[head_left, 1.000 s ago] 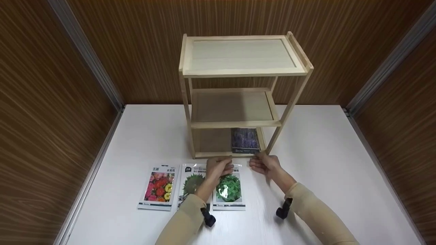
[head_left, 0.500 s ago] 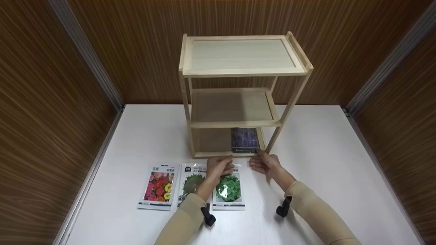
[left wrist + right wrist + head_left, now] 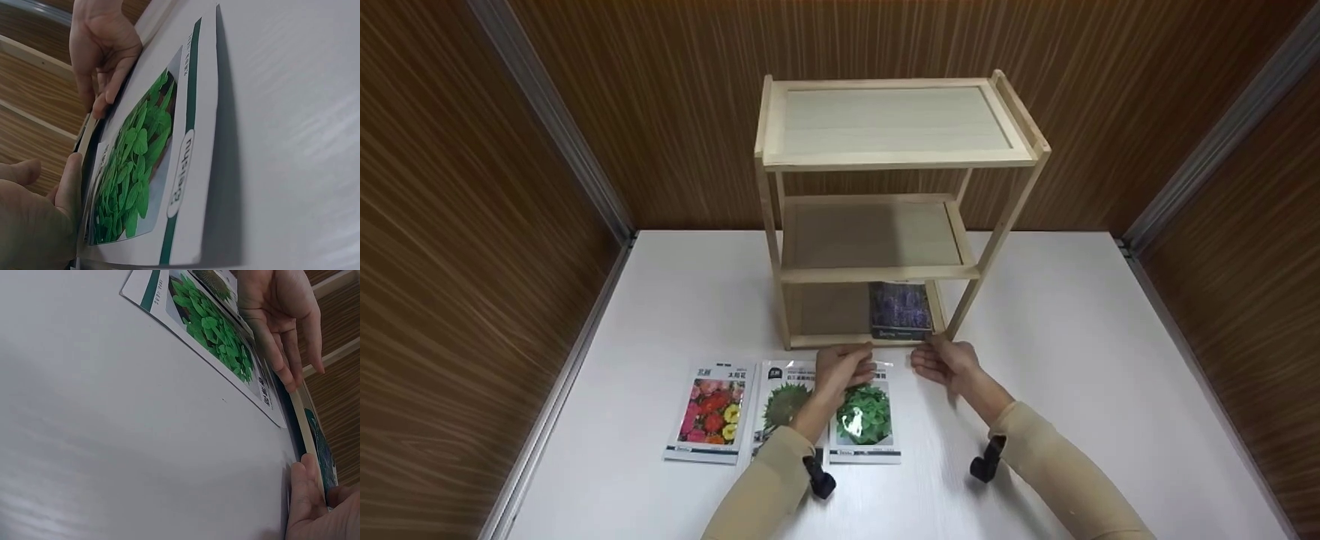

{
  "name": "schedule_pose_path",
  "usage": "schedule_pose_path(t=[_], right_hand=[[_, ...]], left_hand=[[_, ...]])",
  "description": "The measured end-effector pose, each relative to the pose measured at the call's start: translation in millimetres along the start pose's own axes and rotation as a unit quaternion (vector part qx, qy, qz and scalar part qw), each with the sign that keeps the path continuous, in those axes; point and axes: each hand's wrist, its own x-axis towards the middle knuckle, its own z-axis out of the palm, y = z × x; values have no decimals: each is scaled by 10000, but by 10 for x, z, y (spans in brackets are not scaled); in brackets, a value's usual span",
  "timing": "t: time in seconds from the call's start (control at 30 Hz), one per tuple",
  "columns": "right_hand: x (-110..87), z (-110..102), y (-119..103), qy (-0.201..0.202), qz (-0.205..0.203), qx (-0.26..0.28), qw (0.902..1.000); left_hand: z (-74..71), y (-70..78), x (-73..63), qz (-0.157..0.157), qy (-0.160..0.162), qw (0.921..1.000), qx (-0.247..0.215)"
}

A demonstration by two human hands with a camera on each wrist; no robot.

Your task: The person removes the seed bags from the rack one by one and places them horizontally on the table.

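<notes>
A purple lavender-pictured seed packet lies at the right end of the bottom shelf of a small wooden rack. My right hand is at the packet's lower right corner, thumb on the packet and fingers curled in front of the shelf's front rail. Its fingers are partly hidden in the right wrist view. My left hand hovers by the front rail with loosely bent fingers and nothing in them. Below it lies a green-leaf seed packet, its top partly covered by that hand.
Left of the green-leaf packet lie a packet picturing a spiky green head and a packet with red and yellow flowers. All rest on a white table. Wood-grain panels enclose the back and sides.
The purple packet shifts very slightly at its front edge, back and then forward again, with small movements of my right hand. My left hand stays in place.
</notes>
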Motion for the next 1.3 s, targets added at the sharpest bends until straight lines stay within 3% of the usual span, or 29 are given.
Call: schedule_pose_path(t=[0.2,1.3], right_hand=[[-37,-25,21,-55,-80,120,9999],[-332,-257,107,-452,342,33,9984]], left_hand=[[0,-18,21,-20,18,10000,29],[91,-35,72,-128,-112,9994,296]])
